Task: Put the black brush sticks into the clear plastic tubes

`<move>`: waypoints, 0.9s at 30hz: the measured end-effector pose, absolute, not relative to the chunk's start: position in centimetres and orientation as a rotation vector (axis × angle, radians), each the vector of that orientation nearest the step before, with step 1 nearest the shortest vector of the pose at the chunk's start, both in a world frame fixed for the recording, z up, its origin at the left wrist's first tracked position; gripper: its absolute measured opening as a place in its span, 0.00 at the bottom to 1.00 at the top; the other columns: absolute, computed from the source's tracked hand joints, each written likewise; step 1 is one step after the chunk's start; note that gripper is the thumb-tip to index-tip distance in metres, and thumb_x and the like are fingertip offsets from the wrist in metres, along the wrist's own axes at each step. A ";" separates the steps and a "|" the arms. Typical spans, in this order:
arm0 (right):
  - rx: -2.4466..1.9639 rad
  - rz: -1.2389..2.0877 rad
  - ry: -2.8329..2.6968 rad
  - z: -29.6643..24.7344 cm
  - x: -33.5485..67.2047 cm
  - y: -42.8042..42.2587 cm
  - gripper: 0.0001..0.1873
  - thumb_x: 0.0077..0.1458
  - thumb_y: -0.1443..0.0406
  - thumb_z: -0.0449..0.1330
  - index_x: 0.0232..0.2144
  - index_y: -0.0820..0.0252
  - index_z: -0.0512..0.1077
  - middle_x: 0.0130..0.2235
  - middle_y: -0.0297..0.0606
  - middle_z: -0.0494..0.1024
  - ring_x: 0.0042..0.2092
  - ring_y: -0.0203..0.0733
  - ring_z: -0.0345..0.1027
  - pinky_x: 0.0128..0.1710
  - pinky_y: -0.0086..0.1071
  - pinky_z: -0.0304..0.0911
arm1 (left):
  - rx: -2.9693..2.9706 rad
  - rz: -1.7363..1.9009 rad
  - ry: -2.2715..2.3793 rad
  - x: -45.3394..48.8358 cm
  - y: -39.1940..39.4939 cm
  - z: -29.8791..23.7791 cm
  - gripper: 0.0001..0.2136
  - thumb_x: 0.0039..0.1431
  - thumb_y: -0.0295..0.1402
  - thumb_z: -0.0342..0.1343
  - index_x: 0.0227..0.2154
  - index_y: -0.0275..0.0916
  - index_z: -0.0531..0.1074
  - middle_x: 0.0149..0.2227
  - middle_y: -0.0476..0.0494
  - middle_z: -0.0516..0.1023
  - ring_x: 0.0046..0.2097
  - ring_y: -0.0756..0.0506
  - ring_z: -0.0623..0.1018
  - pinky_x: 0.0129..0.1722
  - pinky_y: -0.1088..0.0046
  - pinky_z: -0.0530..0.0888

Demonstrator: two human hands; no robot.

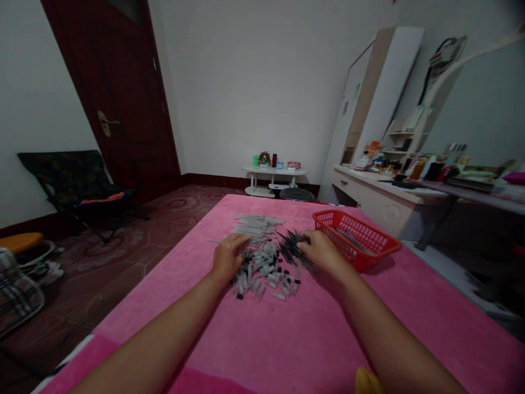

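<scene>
My left hand [229,256] is closed at the left edge of the piles, fingers curled. A thin clear pen barrel appears to stick out past its knuckles. Just beyond lies a stack of similar pen barrels [259,224]. Below the fingertips spreads a heap of short clear pen caps [266,265], mixed with small black pieces. On the right, my right hand [319,249] pinches down into a pile of thin black pen parts [289,246]; its fingertips are partly hidden and blurred. Beside it stands a red plastic basket [379,249] holding greyish thin pieces.
A pink cloth [279,339] covers the table. Something yellow [366,380] shows at the bottom edge. Behind stands a low white table [274,171] with small items. A dressing table [369,191] is at right, a folding chair [77,180] at left by a brown door [110,93].
</scene>
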State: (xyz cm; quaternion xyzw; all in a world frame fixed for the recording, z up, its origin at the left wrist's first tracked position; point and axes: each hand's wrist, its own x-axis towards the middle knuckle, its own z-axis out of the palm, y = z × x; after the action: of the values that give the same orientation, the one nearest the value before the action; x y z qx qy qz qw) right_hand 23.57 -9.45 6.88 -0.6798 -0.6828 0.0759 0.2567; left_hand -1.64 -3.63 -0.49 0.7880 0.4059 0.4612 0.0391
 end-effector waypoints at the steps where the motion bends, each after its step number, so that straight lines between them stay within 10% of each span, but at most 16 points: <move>1: -1.727 0.313 -1.863 7.6 24.1 -9.5 0.10 0.47 0.69 0.55 0.30 0.64 0.76 0.31 0.41 0.79 0.34 0.41 0.72 0.32 0.29 0.61 | 2.429 1.396 1.265 -1.6 -3.6 -0.5 0.13 0.59 0.31 0.50 0.43 0.45 0.75 0.40 0.44 0.78 0.43 0.45 0.75 0.43 0.69 0.71; 27: -1.742 0.014 -2.048 11.3 23.6 -11.8 0.11 0.47 0.70 0.58 0.32 0.56 0.79 0.34 0.37 0.81 0.38 0.43 0.72 0.36 0.30 0.59 | 2.821 1.122 1.339 -1.0 -4.9 0.3 0.18 0.55 0.24 0.48 0.44 0.47 0.75 0.37 0.44 0.76 0.40 0.44 0.72 0.37 0.71 0.68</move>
State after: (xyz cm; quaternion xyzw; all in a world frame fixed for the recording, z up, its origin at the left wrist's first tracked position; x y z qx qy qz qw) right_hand 23.56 -11.82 11.28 -0.6315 -0.7421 0.0050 0.2246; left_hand -0.98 -4.94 0.31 0.8468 0.4020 0.3369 -0.0881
